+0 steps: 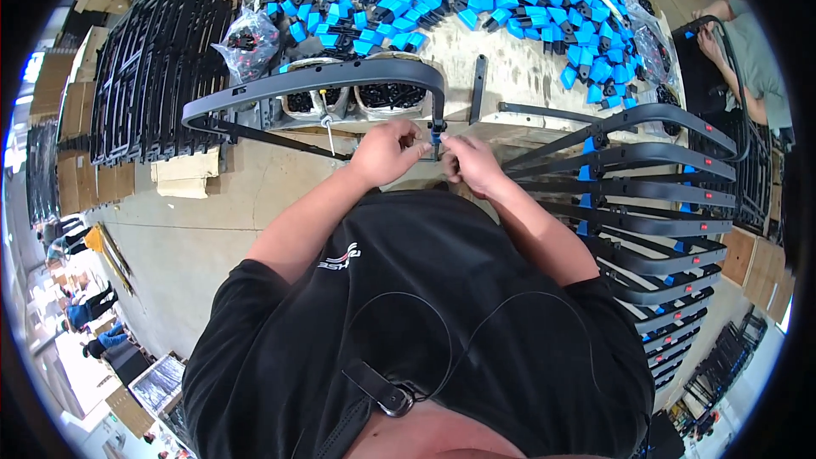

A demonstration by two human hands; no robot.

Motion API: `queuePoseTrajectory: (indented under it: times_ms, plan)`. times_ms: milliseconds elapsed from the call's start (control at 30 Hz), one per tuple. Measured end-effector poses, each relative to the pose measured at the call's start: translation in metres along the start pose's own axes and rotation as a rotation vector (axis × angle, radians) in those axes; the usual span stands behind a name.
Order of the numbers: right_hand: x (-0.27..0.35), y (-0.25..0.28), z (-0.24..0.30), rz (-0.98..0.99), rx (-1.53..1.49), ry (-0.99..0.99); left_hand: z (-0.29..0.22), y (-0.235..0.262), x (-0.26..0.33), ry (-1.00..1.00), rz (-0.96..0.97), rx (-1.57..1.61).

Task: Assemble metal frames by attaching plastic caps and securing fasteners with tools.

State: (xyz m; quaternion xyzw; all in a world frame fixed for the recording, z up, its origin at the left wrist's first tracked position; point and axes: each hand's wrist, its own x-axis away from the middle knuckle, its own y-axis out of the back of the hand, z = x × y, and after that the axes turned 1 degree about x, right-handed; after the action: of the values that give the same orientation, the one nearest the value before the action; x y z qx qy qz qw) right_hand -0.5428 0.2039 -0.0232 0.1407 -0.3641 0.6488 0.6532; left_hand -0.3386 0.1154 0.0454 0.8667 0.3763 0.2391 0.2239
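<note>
Dozens of blue parts point(395, 5) on pale worktable point(510, 76) above beige floor point(212, 246); fingers point(416, 151) at frame point(314, 78), grip unclear

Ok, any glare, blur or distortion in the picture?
Head view: white glare washes out the lower left rim; the distant person in blue looks small and soft; fisheye bends the outer scene inside a black border; the clear crinkled plastic bag catches highlights; bare left hand and bare right hand read clearly.

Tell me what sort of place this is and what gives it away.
Probably a factory or workshop assembly area: a workbench strewn with many blue-and-black parts, curved dark frames stacked at the right, and black metal frames massed at the left.
</note>
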Motion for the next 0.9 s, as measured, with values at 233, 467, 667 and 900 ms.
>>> queuePoseTrajectory:
  times_ms: [233,467,667,900]
  plan:
    - [-0.007,-0.084,0.025,0.445,-0.566,0.038,0.004,0.047,0.025,-0.271,0.138,-0.178]
    - [-0.030,-0.188,0.028,0.414,-0.571,0.049,0.074,0.130,0.063,-0.406,0.149,-0.123]
    - [-0.063,-0.307,0.004,0.333,-0.611,0.024,0.153,0.215,0.101,-0.357,0.320,-0.080]
    - [-0.092,-0.373,-0.006,0.357,-0.581,0.002,0.220,0.258,0.129,-0.273,0.159,0.211]
